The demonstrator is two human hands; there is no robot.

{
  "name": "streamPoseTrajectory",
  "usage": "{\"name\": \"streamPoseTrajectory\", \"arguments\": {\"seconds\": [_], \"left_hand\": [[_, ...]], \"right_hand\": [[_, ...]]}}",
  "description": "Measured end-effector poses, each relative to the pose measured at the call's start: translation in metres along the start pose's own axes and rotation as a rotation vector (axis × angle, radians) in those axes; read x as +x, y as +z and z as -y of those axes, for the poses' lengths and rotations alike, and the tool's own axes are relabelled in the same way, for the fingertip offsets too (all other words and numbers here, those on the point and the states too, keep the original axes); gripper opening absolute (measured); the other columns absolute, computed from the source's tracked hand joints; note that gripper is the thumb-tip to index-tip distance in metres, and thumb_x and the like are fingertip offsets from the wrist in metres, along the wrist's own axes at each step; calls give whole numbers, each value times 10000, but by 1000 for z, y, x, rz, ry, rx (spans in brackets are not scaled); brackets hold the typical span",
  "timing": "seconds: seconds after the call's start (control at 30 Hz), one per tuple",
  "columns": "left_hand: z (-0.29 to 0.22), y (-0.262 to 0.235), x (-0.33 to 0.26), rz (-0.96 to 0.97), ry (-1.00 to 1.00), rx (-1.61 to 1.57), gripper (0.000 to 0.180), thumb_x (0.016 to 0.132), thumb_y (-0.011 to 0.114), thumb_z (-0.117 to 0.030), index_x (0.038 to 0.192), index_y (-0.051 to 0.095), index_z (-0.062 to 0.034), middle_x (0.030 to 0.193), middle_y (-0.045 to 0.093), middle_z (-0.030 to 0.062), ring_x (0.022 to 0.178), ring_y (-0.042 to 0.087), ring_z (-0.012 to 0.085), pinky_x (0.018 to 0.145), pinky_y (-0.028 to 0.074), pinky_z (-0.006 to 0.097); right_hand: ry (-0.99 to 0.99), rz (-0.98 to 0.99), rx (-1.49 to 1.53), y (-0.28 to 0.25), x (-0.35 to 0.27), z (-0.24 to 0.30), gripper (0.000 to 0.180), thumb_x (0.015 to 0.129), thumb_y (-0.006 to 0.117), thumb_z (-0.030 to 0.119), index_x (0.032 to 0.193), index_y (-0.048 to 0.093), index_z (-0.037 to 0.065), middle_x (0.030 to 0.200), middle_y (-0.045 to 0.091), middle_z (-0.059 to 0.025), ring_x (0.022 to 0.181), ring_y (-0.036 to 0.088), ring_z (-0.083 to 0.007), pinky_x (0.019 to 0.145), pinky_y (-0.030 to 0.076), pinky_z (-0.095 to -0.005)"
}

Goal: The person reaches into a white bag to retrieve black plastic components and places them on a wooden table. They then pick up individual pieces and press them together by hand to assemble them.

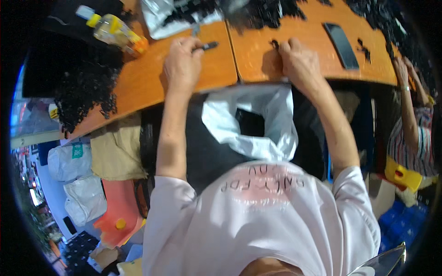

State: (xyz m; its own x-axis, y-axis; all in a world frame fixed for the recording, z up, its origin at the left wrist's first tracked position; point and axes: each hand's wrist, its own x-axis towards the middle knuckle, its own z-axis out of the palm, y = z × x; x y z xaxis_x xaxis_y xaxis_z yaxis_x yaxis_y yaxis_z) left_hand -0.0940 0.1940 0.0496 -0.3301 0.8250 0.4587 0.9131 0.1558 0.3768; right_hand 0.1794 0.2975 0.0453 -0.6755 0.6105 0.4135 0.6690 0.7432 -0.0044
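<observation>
While the left hand [183, 62] pinches a small dark tool [208, 45] on the orange counter [147, 83], the right hand [297, 60] grips a black piece [275, 44] above the white bag [258, 122], seemingly placed for catching scraps.

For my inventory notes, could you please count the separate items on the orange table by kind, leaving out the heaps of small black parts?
Plastic bottle with yellow cap: 1
Dark phone: 1
Clear plastic bag: 1
Small black tool in the left hand: 1
Total: 4

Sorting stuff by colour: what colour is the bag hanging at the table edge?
White, the plastic bag shows in the head view.
</observation>
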Motion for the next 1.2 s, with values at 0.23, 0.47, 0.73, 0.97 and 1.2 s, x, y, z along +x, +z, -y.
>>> {"name": "streamPoseTrajectory", "arguments": {"seconds": [0.23, 0.47, 0.73, 0.97, 1.2], "left_hand": [[-16, -10, -34, -39, 87, -84, 201, 835, 720, -85, 1035, 703, -99, 958, 680, 113, 834, 665, 289, 730, 525, 377], [-64, -20, -72, 208, -209, -757, 292, 819, 692, -9, 1109, 729, -23, 886, 629, -28, 781, 550, 62, 701, 461, 223], [-85, -40, -88, 586, -445, -1122, 353, 768, 695, 30, 1117, 726, -16, 859, 618, -46, 786, 581, 43, 730, 455, 181], [-92, -49, -90, 505, -247, -924, 353, 752, 805, -67, 1093, 732, -14, 892, 594, -3, 773, 522, 74, 676, 437, 222], [-93, -48, -100, 371, -100, -789, 287, 751, 821, -93, 997, 715, 11, 854, 590, 57, 790, 567, 153, 666, 448, 272]], "right_hand": [[-105, -186, 51, -5, -23, -15, 151, 817, 678, 74, 959, 637, 42, 876, 628, -114, 797, 654, -295, 642, 531, -410], [-82, -31, 907, -48, -52, 43, 149, 850, 702, 31, 978, 632, 0, 772, 619, -163, 667, 628, -322, 597, 476, -374], [-128, -62, 939, -40, -69, 55, 180, 786, 730, -22, 922, 614, -11, 749, 580, -159, 678, 607, -348, 577, 457, -411], [-105, -94, 910, -43, -72, 60, 184, 777, 741, -4, 902, 606, -11, 744, 588, -154, 645, 609, -337, 557, 463, -399], [-105, -110, 890, -44, -80, 70, 207, 761, 765, 14, 892, 606, -8, 734, 607, -146, 641, 627, -330, 550, 478, -392]]}}
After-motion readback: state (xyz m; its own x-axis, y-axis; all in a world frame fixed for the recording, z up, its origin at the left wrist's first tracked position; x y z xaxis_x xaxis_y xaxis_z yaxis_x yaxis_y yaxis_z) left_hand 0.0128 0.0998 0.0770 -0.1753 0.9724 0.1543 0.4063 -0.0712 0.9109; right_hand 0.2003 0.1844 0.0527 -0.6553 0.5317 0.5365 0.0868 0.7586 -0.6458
